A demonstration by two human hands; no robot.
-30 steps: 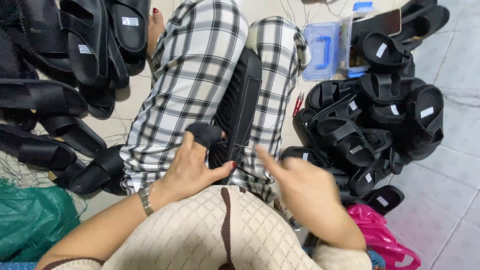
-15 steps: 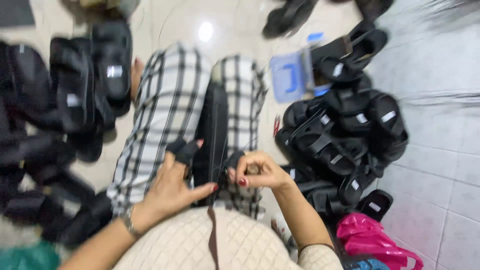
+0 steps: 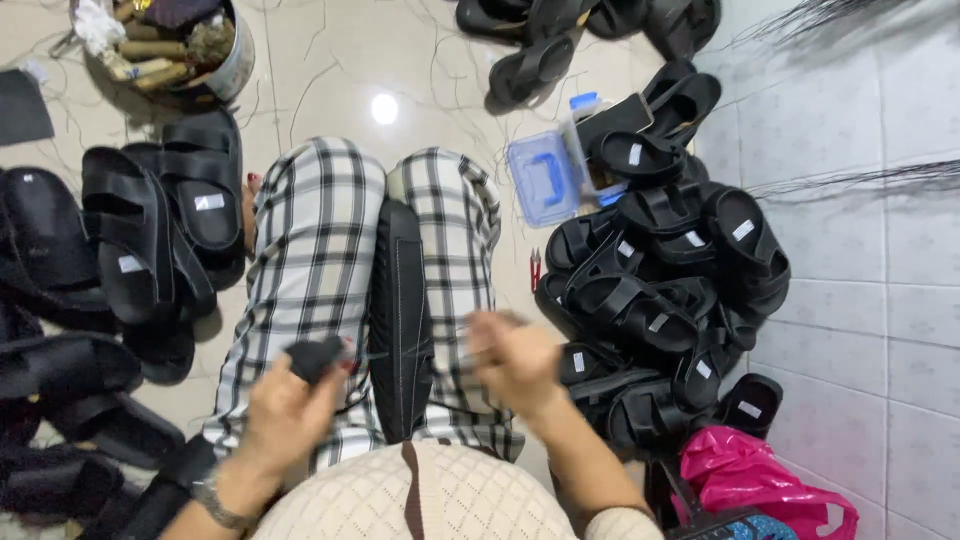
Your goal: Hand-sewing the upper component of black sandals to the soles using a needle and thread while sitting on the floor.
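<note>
1. The left hand (image 3: 285, 415) is closed around a small black strap piece (image 3: 315, 355), fingers pinching it over the left thigh.
2. The right hand (image 3: 515, 360) is blurred above the right thigh; fingers look drawn together, but what they pinch, if anything, cannot be told.
3. A long black sole (image 3: 400, 320) lies lengthwise in the lap, between the checked trouser legs (image 3: 315, 260) and between the two hands, its near end at the cream jumper (image 3: 440, 495).
4. A pink bag (image 3: 745, 475) sits low at the right.
5. Black sandals are heaped to the right (image 3: 660, 290) and to the left (image 3: 150, 240).
6. Small red snips (image 3: 535, 268) lie on the floor just beside the right heap.
7. A clear blue box (image 3: 545, 178) stands beyond them.
8. Farthest left, a round tin (image 3: 225, 65) holds scraps.
</note>
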